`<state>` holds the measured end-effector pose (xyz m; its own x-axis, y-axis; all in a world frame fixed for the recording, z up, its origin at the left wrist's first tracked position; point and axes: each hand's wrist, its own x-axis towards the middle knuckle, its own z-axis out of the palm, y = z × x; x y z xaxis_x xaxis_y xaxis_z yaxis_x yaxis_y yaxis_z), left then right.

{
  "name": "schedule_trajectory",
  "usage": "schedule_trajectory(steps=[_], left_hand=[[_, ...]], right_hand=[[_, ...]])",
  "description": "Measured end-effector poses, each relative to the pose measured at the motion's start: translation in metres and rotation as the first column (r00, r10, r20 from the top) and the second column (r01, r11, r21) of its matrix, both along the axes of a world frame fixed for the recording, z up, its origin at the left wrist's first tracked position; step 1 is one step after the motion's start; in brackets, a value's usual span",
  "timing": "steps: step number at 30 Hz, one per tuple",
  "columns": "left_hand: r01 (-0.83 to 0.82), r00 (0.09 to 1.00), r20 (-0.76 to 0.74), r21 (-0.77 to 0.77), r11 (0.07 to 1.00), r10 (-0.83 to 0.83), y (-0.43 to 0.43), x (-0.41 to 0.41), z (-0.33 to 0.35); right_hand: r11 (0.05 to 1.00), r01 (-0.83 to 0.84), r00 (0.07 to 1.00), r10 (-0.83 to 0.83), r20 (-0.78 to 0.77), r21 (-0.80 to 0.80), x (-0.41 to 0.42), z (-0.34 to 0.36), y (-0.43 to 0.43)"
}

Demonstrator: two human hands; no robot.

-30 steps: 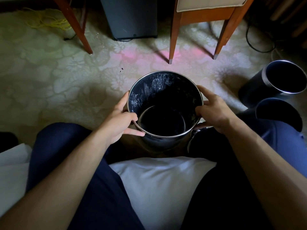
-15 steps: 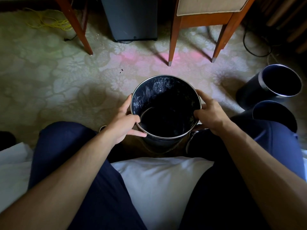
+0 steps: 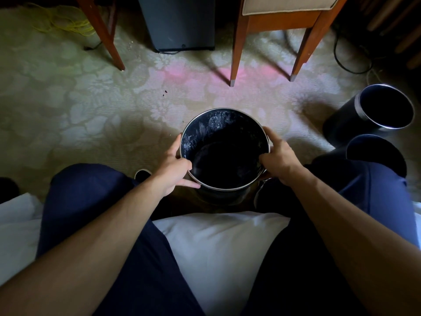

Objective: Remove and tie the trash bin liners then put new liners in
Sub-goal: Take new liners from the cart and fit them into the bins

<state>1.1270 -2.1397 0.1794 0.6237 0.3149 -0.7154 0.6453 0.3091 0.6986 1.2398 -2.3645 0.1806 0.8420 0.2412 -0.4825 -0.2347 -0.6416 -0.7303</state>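
A round black trash bin [image 3: 218, 126] with a silver rim stands on the carpet between my knees. Its inside is dark, with whitish streaks on the far wall, and I see no liner in it. My left hand [image 3: 175, 167] grips the rim on the left side, fingers curled under the near edge. On the right side my right hand [image 3: 279, 159] holds the rim, with the thumb along it. Two more black bins wait at the right: one tilted with a silver rim [image 3: 373, 110], another [image 3: 376, 153] just in front of it.
I sit on a white bed edge [image 3: 218, 242], legs in dark blue trousers. Wooden chair legs [image 3: 234, 58], a table leg [image 3: 102, 35] and a dark box [image 3: 177, 21] stand ahead on the floral carpet. Yellow cord [image 3: 68, 23] lies far left; black cables [image 3: 346, 55] trail at far right.
The bin and both hands have sunk a little in the view and drawn closer to me. My grip on the rim stays the same.
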Motion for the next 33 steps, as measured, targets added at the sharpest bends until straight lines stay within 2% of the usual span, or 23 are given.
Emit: schedule_trajectory(steps=[10, 15, 23, 33], left_hand=[[0.022, 0.999, -0.036, 0.097, 0.995, -0.018, -0.012, 0.000, -0.025], [0.028, 0.998, -0.052, 0.110, 0.993, -0.023, -0.014, 0.002, -0.046], [-0.003, 0.995, -0.099, 0.124, 0.992, 0.016, -0.014, 0.006, -0.086], [0.061, 0.992, -0.122, 0.134, 0.989, -0.044, -0.013, 0.015, -0.120]], right_hand=[[0.985, 0.034, 0.996, -0.020, 0.084, -0.169, -0.010, -0.038, -0.002], [0.982, 0.063, 0.994, -0.046, 0.098, -0.177, -0.008, -0.068, 0.004], [0.977, 0.071, 0.997, -0.062, 0.051, -0.203, -0.010, -0.105, 0.008], [0.966, 0.077, 0.995, -0.091, -0.045, -0.245, -0.006, -0.145, 0.019]])
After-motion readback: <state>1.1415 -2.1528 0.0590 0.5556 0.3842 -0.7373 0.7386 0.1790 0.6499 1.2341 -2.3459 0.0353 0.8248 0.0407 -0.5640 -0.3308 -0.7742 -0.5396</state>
